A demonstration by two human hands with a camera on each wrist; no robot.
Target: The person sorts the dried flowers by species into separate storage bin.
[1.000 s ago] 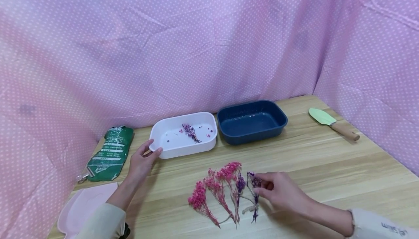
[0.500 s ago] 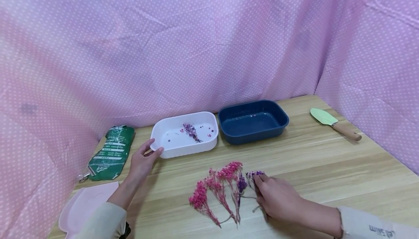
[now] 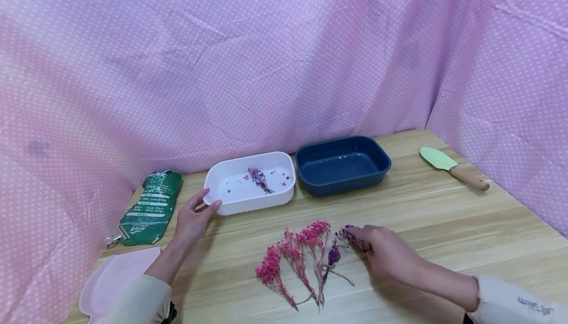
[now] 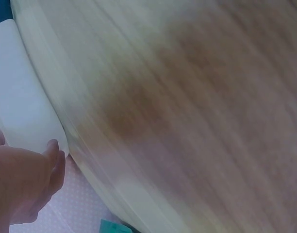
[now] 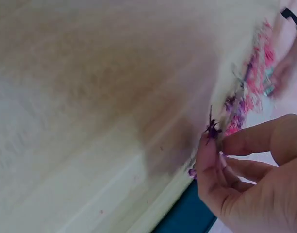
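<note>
My right hand (image 3: 392, 255) pinches a small bunch of purple dried flowers (image 3: 350, 234), heads pointing up and left. In the right wrist view, its stem ends (image 5: 213, 130) poke out between thumb and fingers. Just left of it on the wooden table lie several bunches of pink dried flowers (image 3: 268, 267) and another purple bunch (image 3: 334, 253), with a piece of twine (image 3: 341, 275) across its stems. My left hand (image 3: 195, 220) holds the near left corner of a white plastic box (image 3: 257, 206). Inside that box lies a purple sprig (image 3: 259, 178) among loose petals.
A dark blue box (image 3: 343, 185) stands right beside the white one. Far right lies a trowel (image 3: 439, 159) with a green blade and wooden handle. On the left are a green bag (image 3: 151, 210) and a pink plastic piece (image 3: 120, 274). Pink dotted cloth (image 3: 284, 67) hangs behind.
The right hand has taken up the right-hand purple bunch and turned it, heads now up-left and away from the other flowers. The twine shows more fully. The left hand stays put.
</note>
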